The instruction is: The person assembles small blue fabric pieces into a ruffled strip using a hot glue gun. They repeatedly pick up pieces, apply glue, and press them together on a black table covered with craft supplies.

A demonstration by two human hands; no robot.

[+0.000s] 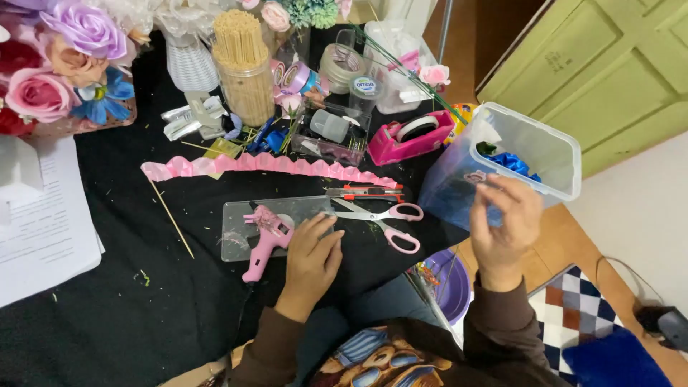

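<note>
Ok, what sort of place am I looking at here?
Probably a home craft table for making ribbon flowers: a pink glue gun and scissors lie on black cloth, with pleated pink ribbon and finished fabric roses behind.

Work surface: table under a black cloth [129, 315], littered with small green and pale scraps. Upper right: pale green panelled cabinet doors [609, 72], set at an angle to the table. Beside them, a strip of brown wooden floor [459, 36]. Right edge: plain off-white wall [638, 215]. Lower right: checked floor mat [573, 308] in red, white and dark blue on orange-brown flooring. Light even and soft, no hard shadows; no window in view.
</note>
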